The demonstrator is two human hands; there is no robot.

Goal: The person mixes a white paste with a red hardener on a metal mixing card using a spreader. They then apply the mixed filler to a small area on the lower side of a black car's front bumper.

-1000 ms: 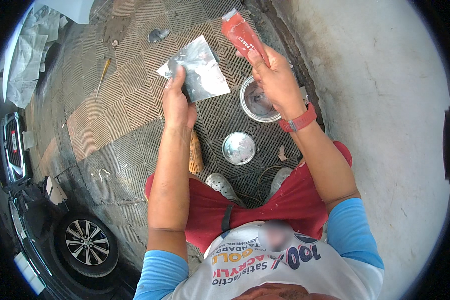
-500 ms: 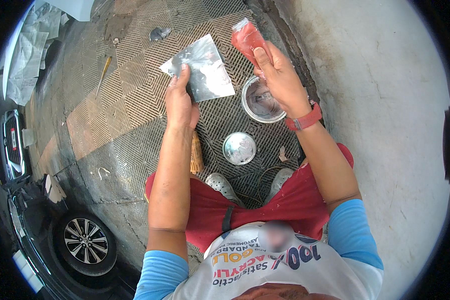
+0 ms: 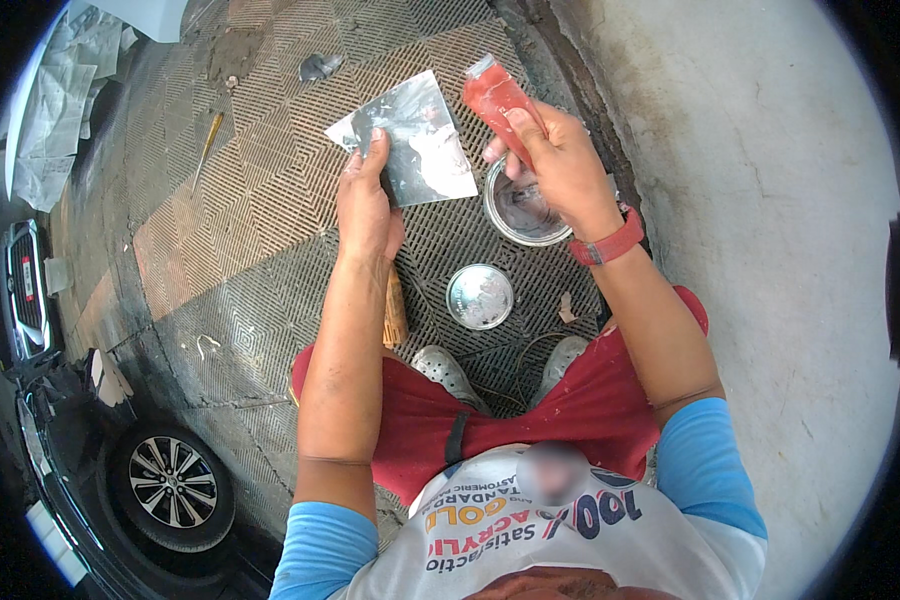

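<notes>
Gripped a red tube point(image 3: 500, 102) in the closed right hand point(image 3: 560, 160), upper centre-right of the frame, with its pale end toward the upper left. Held a white-smeared flat plate point(image 3: 425, 160) at upper centre, clamped under the thumb of the left hand point(image 3: 368, 205). Had an open can point(image 3: 526, 241) partly behind the right hand, a round lid point(image 3: 480, 297) near frame centre, and a car wheel point(image 3: 173, 490) at lower left.

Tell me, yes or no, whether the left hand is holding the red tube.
No, the red tube is in the right hand, while the left hand holds a flat, smeared sheet.
</notes>
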